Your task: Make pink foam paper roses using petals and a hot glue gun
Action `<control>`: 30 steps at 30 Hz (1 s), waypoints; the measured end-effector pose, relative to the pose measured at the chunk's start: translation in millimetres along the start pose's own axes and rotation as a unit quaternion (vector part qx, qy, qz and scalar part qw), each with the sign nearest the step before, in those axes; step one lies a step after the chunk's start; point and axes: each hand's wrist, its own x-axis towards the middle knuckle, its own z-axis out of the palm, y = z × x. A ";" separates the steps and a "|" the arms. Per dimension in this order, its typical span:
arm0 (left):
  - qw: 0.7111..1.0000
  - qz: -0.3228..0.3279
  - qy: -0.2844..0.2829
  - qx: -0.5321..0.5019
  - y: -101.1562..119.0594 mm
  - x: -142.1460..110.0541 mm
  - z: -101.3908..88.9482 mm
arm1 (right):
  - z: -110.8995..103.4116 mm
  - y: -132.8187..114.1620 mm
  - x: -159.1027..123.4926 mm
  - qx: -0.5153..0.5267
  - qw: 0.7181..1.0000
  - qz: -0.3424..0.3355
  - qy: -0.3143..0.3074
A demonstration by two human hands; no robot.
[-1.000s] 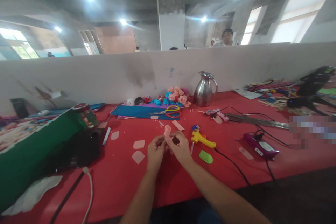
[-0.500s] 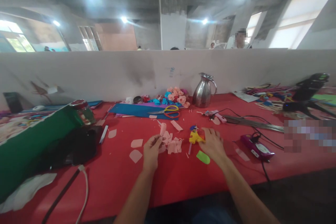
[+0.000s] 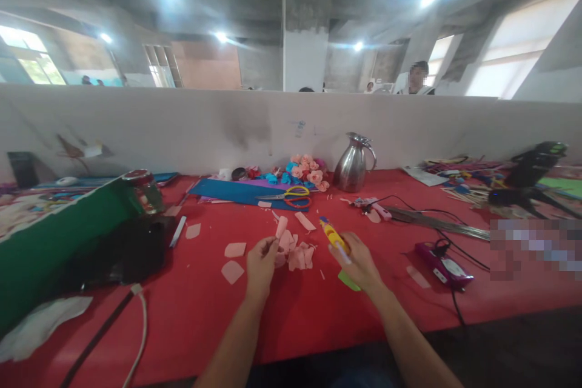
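Between the fingertips of my left hand (image 3: pixel 261 264) is a rolled pink paper flower bud (image 3: pixel 281 227), held upright at its base. My right hand (image 3: pixel 359 257) is wrapped round a yellow hot glue gun (image 3: pixel 333 234) with a blue nozzle, which points away and slightly left; a pale glue stick shows at its back. Loose pink petals (image 3: pixel 301 256) lie heaped between my hands. More cut petals (image 3: pixel 233 272) rest left of my left hand. Under my right wrist, a green piece (image 3: pixel 349 280) is partly covered.
Scissors (image 3: pixel 291 196) lie on blue sheets (image 3: pixel 218 190) behind the petals. Finished pink flowers (image 3: pixel 313 174) and a steel jug (image 3: pixel 352 163) stand at the back. On the right are a purple power strip (image 3: pixel 443 267), cords and wires (image 3: pixel 436 222); a green box wall (image 3: pixel 59 236) is left.
My right hand has left the pink bud, moved right and picked up the glue gun, turning its nozzle forward. My left hand keeps the bud. The heap of petals between them has come into view.
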 end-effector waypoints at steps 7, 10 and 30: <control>0.999 0.014 -0.023 0.018 -4.5 2.0 -0.3 | 21.9 -21.0 -12.8 0.233 0.962 0.031 -0.140; 0.998 0.033 -0.028 0.038 -6.9 3.0 -0.7 | 28.0 -21.0 -14.8 0.219 0.964 0.036 -0.148; 0.997 0.037 -0.039 0.056 -9.1 2.2 0.5 | 27.5 -26.8 -15.9 0.185 0.971 0.052 -0.144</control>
